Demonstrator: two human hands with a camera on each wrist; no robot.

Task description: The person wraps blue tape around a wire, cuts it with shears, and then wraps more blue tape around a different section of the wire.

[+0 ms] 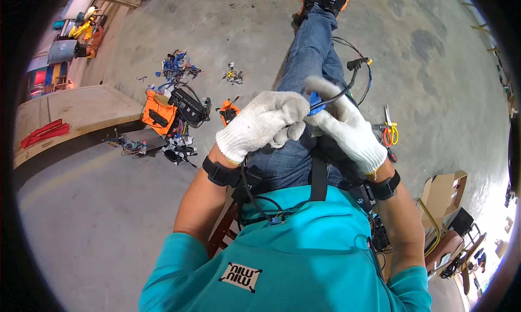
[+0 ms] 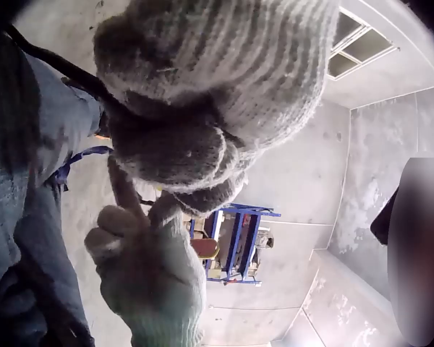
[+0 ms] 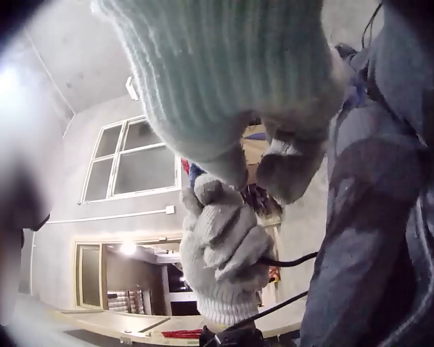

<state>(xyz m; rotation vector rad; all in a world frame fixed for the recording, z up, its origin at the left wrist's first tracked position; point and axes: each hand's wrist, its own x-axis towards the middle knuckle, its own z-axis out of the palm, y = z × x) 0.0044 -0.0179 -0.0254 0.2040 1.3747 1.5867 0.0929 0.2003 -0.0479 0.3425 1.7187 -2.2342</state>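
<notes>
In the head view, the gloved left hand (image 1: 266, 119) curls around a black cable (image 3: 293, 262), which leaves its fist in the right wrist view. A small blue piece (image 1: 316, 103) sits on the cable between both hands, at the left fingertips. The gloved right hand (image 1: 350, 130) is beside it, thumb and fingers apart around the cable; one upper finger is blurred. Whether the right fingertips touch the blue piece is unclear. Past the hands, the cable runs over the legs to a black connector (image 1: 355, 64) with a yellow end.
Scissors (image 1: 391, 134) with red and yellow handles lie on the floor at right. At left are an orange bag (image 1: 158, 114), a black device (image 1: 189, 106) and piles of wires (image 1: 178, 65). A wooden platform (image 1: 81, 114) stands far left, an open cardboard box (image 1: 442, 198) lower right.
</notes>
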